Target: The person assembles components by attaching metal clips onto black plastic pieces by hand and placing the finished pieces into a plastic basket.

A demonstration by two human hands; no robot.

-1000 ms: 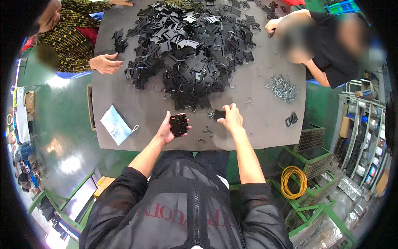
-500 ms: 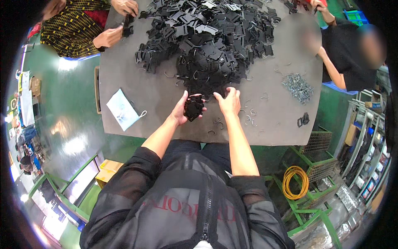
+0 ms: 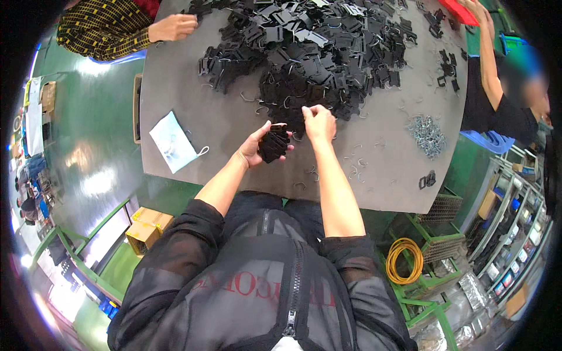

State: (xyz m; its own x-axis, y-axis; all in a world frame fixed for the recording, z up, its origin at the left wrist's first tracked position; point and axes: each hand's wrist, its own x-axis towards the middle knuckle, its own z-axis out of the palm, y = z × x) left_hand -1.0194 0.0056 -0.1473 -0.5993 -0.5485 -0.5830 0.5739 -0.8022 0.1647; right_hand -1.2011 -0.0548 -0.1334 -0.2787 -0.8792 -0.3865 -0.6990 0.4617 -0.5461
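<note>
Black clips (image 3: 274, 145) sit stacked in the left hand's (image 3: 253, 147) grasp over the table (image 3: 175, 82), while the right hand (image 3: 320, 125) has moved onto the pile's (image 3: 328, 70) near edge, within reach of more, its grip unclear.

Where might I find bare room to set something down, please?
Bare table lies between the pale blue item and the left hand, and between that item and the co-worker's hand at upper left. The pile of black parts crowds the space beyond the right hand; scattered metal hooks litter the near right.
</note>
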